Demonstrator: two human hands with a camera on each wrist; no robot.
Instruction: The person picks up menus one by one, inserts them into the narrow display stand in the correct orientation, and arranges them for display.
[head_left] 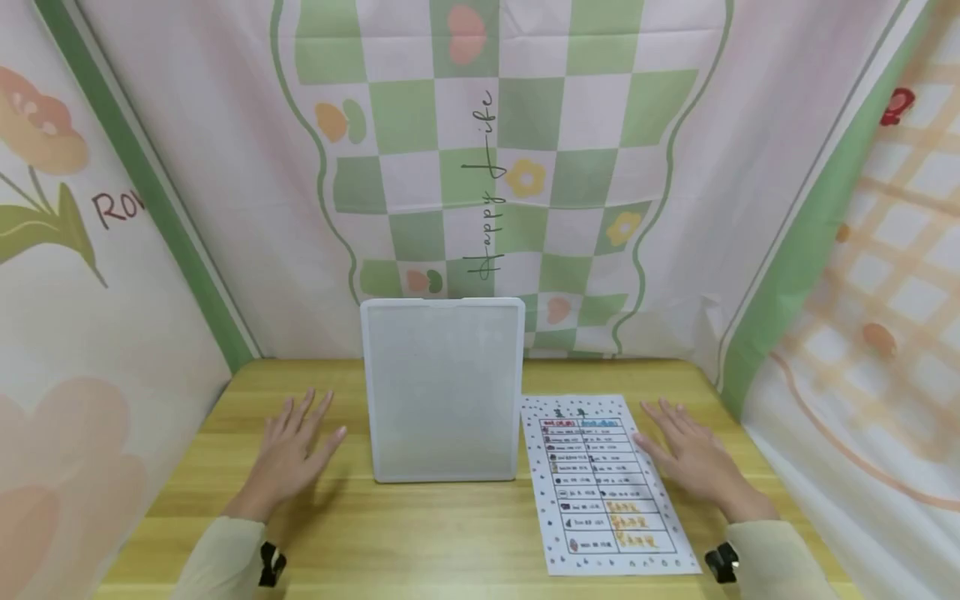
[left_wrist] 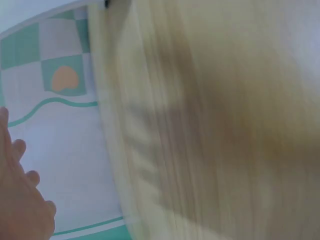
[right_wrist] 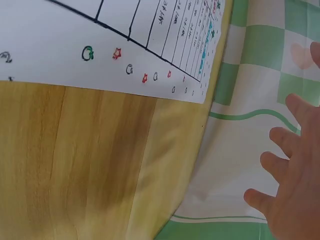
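From the head view we see our left hand [head_left: 294, 450] flat and released at nine o'clock of the frosted white rectangular plastic board [head_left: 443, 390], and our right hand [head_left: 692, 458] released at three o'clock of the printed paper chart [head_left: 600, 487] on the wooden table [head_left: 450, 542]. At the left wrist, fingers [left_wrist: 20, 200] are spread over blurred wood. At the right wrist, fingers [right_wrist: 290, 180] are straight, with the chart's edge [right_wrist: 100, 40] at eleven o'clock.

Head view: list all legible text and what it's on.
"Happy Life", script running vertically on the checked backdrop.
"RO", then cut off, on the left curtain.
Printed sheet: table rows and header too small to read in any view.
White board: no text.
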